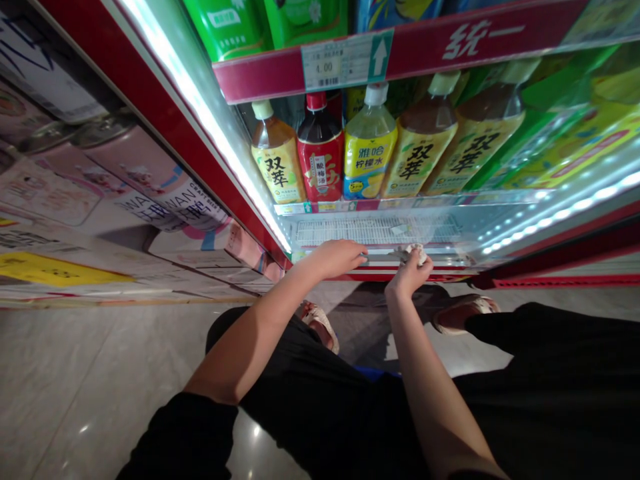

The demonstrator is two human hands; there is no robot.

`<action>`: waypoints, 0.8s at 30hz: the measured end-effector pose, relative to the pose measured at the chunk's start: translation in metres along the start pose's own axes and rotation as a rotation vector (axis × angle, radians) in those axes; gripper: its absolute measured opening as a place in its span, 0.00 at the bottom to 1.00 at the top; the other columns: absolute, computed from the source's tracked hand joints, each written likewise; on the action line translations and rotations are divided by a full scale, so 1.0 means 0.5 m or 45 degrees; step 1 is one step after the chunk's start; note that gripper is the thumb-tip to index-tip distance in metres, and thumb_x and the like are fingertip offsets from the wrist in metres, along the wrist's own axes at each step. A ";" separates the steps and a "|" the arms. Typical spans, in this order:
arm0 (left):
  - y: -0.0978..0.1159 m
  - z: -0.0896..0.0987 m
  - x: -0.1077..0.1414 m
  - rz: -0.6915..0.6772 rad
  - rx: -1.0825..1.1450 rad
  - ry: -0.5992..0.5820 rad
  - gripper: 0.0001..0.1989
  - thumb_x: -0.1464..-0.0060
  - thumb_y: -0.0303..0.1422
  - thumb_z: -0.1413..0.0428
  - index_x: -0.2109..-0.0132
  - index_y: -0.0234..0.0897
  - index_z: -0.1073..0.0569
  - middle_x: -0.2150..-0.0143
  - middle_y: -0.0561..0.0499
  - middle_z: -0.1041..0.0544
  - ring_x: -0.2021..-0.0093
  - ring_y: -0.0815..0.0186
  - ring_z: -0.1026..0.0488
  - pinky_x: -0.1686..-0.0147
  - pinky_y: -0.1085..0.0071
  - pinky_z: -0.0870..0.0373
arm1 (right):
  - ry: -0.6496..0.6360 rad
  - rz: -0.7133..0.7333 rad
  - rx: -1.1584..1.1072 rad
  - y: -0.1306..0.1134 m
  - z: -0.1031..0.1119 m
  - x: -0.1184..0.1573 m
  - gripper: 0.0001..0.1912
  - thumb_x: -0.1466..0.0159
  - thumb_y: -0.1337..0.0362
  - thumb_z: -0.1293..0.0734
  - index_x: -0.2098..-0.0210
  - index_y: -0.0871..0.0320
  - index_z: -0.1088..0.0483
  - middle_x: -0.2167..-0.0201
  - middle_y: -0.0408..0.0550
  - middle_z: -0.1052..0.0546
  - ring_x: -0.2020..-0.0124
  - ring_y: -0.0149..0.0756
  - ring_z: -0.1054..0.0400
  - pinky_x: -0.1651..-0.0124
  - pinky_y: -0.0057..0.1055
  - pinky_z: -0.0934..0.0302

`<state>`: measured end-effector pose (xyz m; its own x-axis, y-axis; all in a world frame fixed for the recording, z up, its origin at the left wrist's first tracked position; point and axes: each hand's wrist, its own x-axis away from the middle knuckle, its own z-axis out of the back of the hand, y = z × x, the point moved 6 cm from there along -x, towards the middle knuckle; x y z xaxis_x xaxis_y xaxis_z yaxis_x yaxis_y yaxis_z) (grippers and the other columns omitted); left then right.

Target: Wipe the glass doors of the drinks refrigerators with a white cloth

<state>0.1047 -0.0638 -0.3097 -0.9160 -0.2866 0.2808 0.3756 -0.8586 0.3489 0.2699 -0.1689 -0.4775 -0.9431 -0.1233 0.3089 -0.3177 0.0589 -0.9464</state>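
My right hand (411, 275) is closed on a crumpled white cloth (416, 253) at the front of the cooler's bottom level. A thin greyish piece juts out to the left of the cloth; its kind is unclear. My left hand (343, 259) is beside the same front edge, a short way to the left, with its fingers bent and together. What those fingers hold, if anything, is too small to make out. Behind both hands lies a white wire rack (340, 231) with a small pale scrap (400, 229) on it.
Above the rack, a shelf carries a red-labelled bottle (320, 160), a yellow-labelled lemon drink (370, 153) and several tea bottles (423, 150). A higher shelf has a red price strip (430, 50). Stacked pink cans (135, 160) stand left of the cooler. My feet rest on grey tiles (100, 373).
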 end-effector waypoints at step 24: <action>0.002 -0.010 0.001 0.016 -0.047 -0.036 0.17 0.25 0.36 0.51 0.39 0.40 0.23 0.38 0.43 0.18 0.41 0.54 0.20 0.44 0.60 0.25 | -0.013 -0.394 -0.068 0.035 0.003 -0.009 0.20 0.27 0.54 0.28 0.40 0.57 0.27 0.43 0.52 0.22 0.48 0.42 0.23 0.47 0.45 0.24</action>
<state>0.1039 -0.0670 -0.3137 -0.9068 -0.2856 0.3102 0.3809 -0.8704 0.3121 0.2689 -0.1687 -0.4954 -0.7996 -0.1536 0.5805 -0.5948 0.0689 -0.8010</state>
